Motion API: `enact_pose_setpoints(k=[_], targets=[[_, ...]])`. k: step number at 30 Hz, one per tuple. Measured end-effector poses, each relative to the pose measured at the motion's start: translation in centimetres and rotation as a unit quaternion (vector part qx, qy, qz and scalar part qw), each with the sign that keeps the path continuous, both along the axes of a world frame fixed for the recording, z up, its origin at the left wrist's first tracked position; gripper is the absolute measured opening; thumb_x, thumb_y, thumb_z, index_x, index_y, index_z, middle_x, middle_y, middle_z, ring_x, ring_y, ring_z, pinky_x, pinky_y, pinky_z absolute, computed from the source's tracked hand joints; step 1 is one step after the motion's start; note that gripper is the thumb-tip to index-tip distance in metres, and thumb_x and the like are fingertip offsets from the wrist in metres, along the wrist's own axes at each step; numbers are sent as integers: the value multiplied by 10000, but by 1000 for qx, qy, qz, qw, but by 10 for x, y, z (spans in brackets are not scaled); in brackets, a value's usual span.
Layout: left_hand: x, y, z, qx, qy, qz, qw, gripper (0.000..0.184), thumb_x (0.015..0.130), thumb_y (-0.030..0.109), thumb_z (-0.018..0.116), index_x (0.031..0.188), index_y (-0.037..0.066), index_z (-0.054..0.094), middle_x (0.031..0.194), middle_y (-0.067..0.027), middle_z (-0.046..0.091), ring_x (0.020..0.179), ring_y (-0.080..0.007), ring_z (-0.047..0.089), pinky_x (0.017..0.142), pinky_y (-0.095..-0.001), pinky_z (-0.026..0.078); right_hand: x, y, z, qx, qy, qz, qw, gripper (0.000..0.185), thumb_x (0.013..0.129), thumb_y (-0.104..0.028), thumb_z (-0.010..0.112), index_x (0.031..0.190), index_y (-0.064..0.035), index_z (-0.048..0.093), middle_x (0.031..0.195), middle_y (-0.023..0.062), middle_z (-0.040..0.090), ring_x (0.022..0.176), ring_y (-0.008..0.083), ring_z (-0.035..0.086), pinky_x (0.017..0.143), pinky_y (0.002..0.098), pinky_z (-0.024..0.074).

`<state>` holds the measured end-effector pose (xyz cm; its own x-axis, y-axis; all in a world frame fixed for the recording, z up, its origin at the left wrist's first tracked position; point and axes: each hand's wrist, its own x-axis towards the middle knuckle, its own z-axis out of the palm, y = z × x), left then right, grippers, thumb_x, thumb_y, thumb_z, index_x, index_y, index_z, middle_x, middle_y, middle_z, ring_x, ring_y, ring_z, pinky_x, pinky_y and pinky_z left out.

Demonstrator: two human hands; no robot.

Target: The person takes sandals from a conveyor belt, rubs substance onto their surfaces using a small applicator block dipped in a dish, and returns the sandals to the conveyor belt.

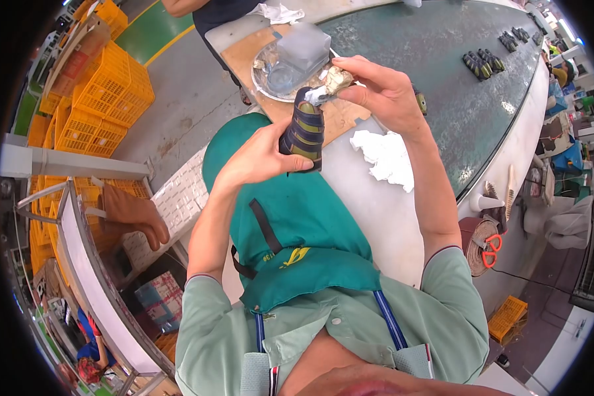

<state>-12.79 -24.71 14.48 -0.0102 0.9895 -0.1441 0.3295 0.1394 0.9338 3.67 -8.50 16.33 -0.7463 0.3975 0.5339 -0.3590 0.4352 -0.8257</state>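
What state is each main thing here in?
Left hand: closed on the striped piece.
Striped piece: held, off the table.
Right hand: pinching the pale lump.
Pale lump: held, off the table.
White cloth: crumpled.
Round tray: holding things.
Roll: wound up.
Scissors: blades hidden, open or shut unclear.
Yellow crates: stacked.

Noted yellow crates stacked at left, near brown boots. Observed orange scissors at right, by a coiled roll.

Left hand partly hidden behind shoe
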Motion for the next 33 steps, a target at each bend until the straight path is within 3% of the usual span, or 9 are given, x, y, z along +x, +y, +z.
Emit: enact_pose_setpoints(k=[5, 7, 12, 15, 26, 32, 33], targets=[[-5, -7, -7, 21, -154, -35, 987, 524, 678, 161, 753, 1104, -21, 508, 963, -61, 601, 874, -123, 557, 790, -271, 448, -2, 2, -4, 31, -3, -8, 999, 362, 761, -33, 662, 1117, -48, 599, 967, 10, 612, 750, 90, 502, 680, 224, 443], [-8, -10, -10, -9, -214, -34, 976, 597, 673, 240, 745, 1143, -30, 494, 996, -70, 595, 920, -152, 549, 854, -270, 416, -2, 1, -6, 39, -8, -17, 999, 359, 763, -36, 661, 1116, -47, 599, 964, 8, 612, 753, 91, 502, 682, 225, 442], [-9, -12, -8, 19, -276, 7, 961, 639, 718, 379, 653, 1161, -43, 468, 998, -108, 581, 879, -146, 560, 790, -260, 441, -5, -1, -15, -5, -5, -1, 1000, 354, 766, -41, 661, 1115, -44, 598, 945, 18, 606, 777, 94, 504, 689, 222, 434], [-13, -10, -16, 21, -320, 1, 947, 516, 765, 349, 627, 1093, -30, 509, 935, -87, 590, 834, -132, 563, 739, -243, 448, -3, -8, -12, -2, -30, -13, 999, 355, 767, -42, 661, 1117, -43, 597, 954, 21, 603, 785, 92, 508, 687, 220, 432], [-19, -9, -23, -2, -383, 90, 919, 481, 808, 352, 586, 1078, -39, 513, 904, -87, 592, 769, -122, 579, 669, -241, 474, -8, -31, -21, -73, -20, 38, 996, 378, 756, -41, 677, 1125, -56, 595, 952, 24, 604, 797, 88, 523, 699, 213, 428], [-22, -7, -28, -1, -380, 88, 921, 459, 821, 351, 575, 1061, -37, 527, 904, -96, 601, 758, -133, 589, 667, -253, 485, -1, -30, -16, -21, -47, 49, 997, 376, 762, -38, 670, 1130, -56, 593, 953, 26, 606, 794, 92, 524, 708, 218, 433], [-23, -7, -30, -5, -373, 91, 923, 453, 822, 352, 574, 1055, -34, 532, 904, -98, 604, 755, -137, 593, 671, -257, 488, 1, -28, -14, 14, -70, 67, 995, 399, 763, -1, 655, 1149, -6, 558, 1004, 60, 593, 878, 112, 533, 769, 237, 440]])
